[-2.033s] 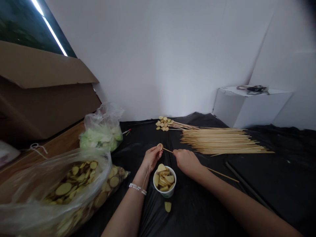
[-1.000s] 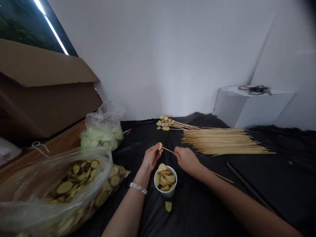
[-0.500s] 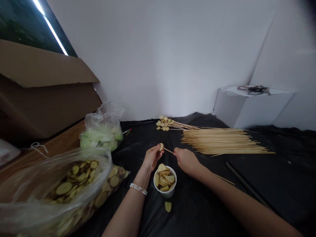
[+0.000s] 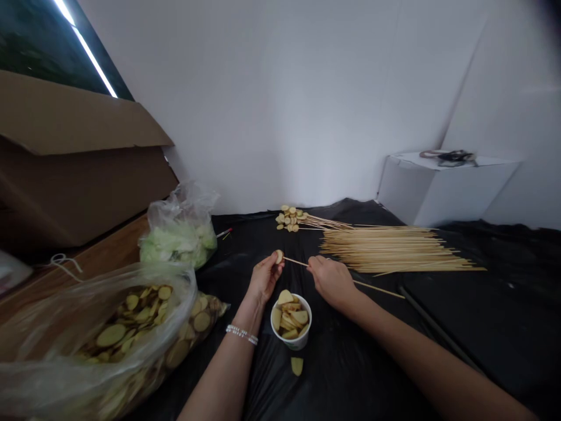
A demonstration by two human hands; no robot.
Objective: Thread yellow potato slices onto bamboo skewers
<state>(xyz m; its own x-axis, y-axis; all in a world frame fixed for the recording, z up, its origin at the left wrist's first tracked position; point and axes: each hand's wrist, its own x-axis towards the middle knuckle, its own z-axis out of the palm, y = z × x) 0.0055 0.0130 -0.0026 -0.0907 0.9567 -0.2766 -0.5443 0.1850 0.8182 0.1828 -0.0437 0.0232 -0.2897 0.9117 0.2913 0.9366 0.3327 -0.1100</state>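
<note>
My left hand (image 4: 265, 276) pinches a potato slice (image 4: 279, 256) by its edge. A thin wooden skewer (image 4: 296, 261) runs from that slice to my right hand (image 4: 329, 280), whose fingers are closed round the stick. The skewer's other end sticks out past my right wrist. Below and between my hands stands a white paper cup (image 4: 310, 318) filled with potato slices (image 4: 291, 317). One loose slice (image 4: 297, 366) lies on the black sheet in front of the cup. Farther back, skewers tipped with potato slices (image 4: 289, 218) lie together.
Bare skewers (image 4: 394, 250) lie in a wide pile at the right. Left of me are an open plastic bag of potato slices (image 4: 111, 335), a bag of pale green vegetable (image 4: 175, 242) and a cardboard box (image 4: 83, 187). A white box (image 4: 447, 190) stands back right.
My left hand has moved slightly left with the slice, and more of the skewer shows between my hands. The skewer's rear end now lies at a flatter angle.
</note>
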